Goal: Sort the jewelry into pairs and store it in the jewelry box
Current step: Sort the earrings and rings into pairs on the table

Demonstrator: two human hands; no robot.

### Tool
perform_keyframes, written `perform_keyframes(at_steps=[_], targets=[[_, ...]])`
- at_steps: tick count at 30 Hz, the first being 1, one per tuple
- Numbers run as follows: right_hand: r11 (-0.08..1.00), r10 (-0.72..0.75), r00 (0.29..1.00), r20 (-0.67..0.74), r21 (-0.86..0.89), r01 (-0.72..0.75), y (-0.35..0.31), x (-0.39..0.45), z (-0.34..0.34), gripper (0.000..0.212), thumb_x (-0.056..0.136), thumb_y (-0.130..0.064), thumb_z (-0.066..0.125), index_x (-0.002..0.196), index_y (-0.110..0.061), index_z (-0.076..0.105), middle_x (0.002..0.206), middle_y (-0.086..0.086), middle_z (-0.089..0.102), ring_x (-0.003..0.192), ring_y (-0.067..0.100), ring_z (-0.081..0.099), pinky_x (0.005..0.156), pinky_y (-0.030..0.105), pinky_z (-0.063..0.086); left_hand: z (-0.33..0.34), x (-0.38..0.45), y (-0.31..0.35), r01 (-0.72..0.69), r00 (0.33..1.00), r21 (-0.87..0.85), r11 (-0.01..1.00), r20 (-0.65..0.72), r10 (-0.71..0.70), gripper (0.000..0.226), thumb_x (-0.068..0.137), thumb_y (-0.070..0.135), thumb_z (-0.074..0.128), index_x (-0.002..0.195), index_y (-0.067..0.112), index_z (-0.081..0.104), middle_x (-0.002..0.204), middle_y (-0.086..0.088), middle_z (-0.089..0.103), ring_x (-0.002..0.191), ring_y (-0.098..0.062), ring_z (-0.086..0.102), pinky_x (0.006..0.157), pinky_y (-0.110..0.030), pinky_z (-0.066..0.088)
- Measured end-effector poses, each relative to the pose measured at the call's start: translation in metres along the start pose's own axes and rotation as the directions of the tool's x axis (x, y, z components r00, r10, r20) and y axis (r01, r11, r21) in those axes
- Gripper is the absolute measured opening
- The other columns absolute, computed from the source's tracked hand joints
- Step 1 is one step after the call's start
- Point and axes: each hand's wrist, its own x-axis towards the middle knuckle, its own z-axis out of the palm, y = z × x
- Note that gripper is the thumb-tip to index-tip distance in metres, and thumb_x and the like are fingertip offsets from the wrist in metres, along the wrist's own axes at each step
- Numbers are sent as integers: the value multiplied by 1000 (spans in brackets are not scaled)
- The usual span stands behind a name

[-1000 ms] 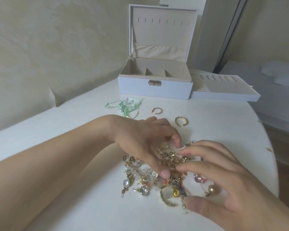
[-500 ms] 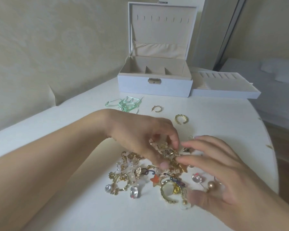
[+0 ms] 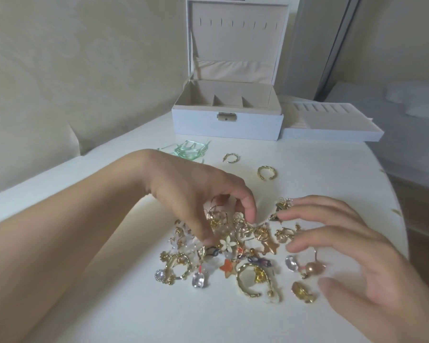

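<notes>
Landmark: the jewelry pile (image 3: 235,251), a tangle of gold, clear and coloured pieces spread on the white table (image 3: 320,169)
Left hand: the left hand (image 3: 196,196) reaches in from the left and sits over the pile's upper left part; its fingers are curled down into the pieces, thumb tip and fingertip both touching them; whether they actually pinch one piece cannot be told
Green glass piece: a pale green transparent piece (image 3: 187,149) lies beyond the pile, toward the far left, partly behind the left wrist
Jewelry box: the white jewelry box (image 3: 227,125) stands well beyond the pile, lid upright, beige compartments showing; clasp on its front wall
Gold rings: a small gold ring (image 3: 232,158) and a second gold ring (image 3: 266,173) lie apart from each other between the pile and the box
Tray: a white removable tray (image 3: 332,131) sits just beside the box, on its right
Right hand: the right hand (image 3: 357,248) hovers over the pile's right edge; fingers spread and only slightly bent, holding nothing
</notes>
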Motion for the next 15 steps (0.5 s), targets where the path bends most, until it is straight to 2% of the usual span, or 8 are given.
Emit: perform_keyframes(at_steps=[2, 4, 7, 9, 12, 13, 15], targets=[[994, 46, 998, -47, 97, -41, 2, -2, -4, 51, 55, 4, 53, 91, -31, 64, 125, -7, 62, 128, 27, 47, 92, 26, 42, 0, 0, 1, -1, 1000, 20, 1000, -7, 1, 59, 65, 39, 86, 118, 45, 59, 108, 12, 55, 96, -13, 54, 89, -48, 49], [995, 67, 996, -65, 80, -62, 2, -1, -5, 50, 55, 7, 55, 89, -29, 64, 124, -8, 62, 127, 25, 47, 92, 27, 42, 0, 1, 4, -10, 999, 9, 1000, -31, 10, 47, 73, 39, 84, 114, 40, 63, 105, 8, 57, 94, -17, 53, 91, -46, 47], [993, -14, 1000, 18, -116, 16, -2, 1, 1, 22, 75, -24, 62, 93, -36, 68, 133, -12, 55, 132, 25, 40, 93, 34, 45, 4, 3, 7, -33, 995, -11, 999, -98, 31, 32, 79, 37, 81, 106, 30, 67, 99, 6, 60, 89, -20, 55, 87, -46, 48], [965, -71, 990, 119, -244, 99, -3, 1, 7, 21, 80, -41, 63, 100, -42, 68, 138, -18, 48, 135, 26, 37, 91, 34, 49, 6, 5, 8, -38, 992, 3, 999, -119, 38, 29, 78, 35, 82, 104, 28, 68, 99, 6, 59, 87, -19, 55, 86, -45, 49], [940, -105, 975, 197, -301, 162, -3, 2, 10, 25, 79, -50, 65, 104, -47, 65, 141, -22, 42, 137, 24, 35, 87, 33, 51, 3, 2, 8, -13, 995, 26, 1000, -100, 15, 29, 79, 29, 82, 104, 26, 68, 98, 2, 61, 85, -20, 55, 84, -44, 49], [944, -100, 975, 201, -291, 157, -4, 2, 9, 24, 79, -50, 66, 102, -47, 65, 141, -22, 42, 138, 24, 35, 86, 33, 51, 2, 1, 6, 7, 996, 40, 999, -91, -3, 30, 78, 32, 82, 104, 28, 68, 98, 2, 62, 85, -20, 56, 83, -43, 50], [948, -98, 974, 203, -278, 153, -4, 2, 7, 20, 77, -50, 67, 97, -46, 66, 140, -21, 43, 138, 23, 35, 85, 36, 50, 1, -3, 2, 73, 993, 102, 992, -95, -63, 37, 72, 53, 79, 104, 37, 67, 96, 8, 66, 85, -17, 63, 80, -45, 54]])
